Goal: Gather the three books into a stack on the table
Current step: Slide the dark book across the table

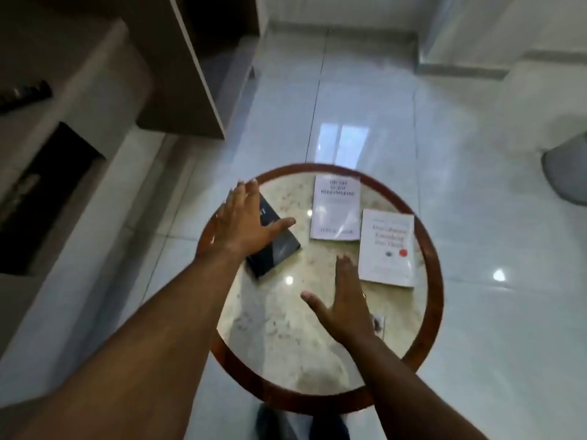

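From the head camera, you are at the start: the three books lie apart on the round table (428, 249), none stacked. Your left hand (244, 223) is spread flat, fingers splayed, over the dark book (279, 249) at the left; whether it touches the cover is hard to tell, and it grips nothing. Your right hand (346, 296) hovers open above the marble, just beside the near white book (387, 246) on the right. The far white book (336, 208) lies between them, further off. Next, I judge, you close on the dark book and carry it onto a white one. Cover titles are too blurred to read; the near white book shows a red dot.
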A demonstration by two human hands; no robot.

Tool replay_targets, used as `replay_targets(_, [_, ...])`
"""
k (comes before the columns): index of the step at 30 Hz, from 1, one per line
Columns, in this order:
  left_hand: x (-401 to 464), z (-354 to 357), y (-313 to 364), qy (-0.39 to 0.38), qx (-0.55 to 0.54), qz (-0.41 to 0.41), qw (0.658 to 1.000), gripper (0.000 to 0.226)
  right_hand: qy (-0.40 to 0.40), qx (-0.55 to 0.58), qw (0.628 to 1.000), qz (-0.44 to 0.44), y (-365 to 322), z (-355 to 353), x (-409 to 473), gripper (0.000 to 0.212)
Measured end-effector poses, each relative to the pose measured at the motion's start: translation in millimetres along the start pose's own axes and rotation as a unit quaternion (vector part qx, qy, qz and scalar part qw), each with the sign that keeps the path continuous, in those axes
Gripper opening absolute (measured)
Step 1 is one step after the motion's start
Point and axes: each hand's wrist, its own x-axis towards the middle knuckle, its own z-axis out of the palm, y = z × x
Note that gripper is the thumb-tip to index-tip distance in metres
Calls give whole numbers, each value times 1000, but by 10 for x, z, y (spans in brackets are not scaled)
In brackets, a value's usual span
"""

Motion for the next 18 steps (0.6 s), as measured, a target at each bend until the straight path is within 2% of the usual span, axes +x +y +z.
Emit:
replay_targets(3, [113,700,-81,-51,63,-21,996,115,-56,-62,997,2,343,443,79,126])
replay_targets(6, [162,1263,-122,-93,69,-87,989,113,-55,-159,986,-19,600,760,101,130])
replay_targets(12, [433,1609,-22,-25,41,-158,986,113,-24,-252,965,-62,827,949,96,119])
replay_targets(15, [491,1658,-39,-21,57,-152,987,108,-21,-270,961,-58,833,993,110,117])
replay_targets(18, [272,1665,-361,-17,98,-72,992,105,-19,-274,960,-57,835,1000,95,116])
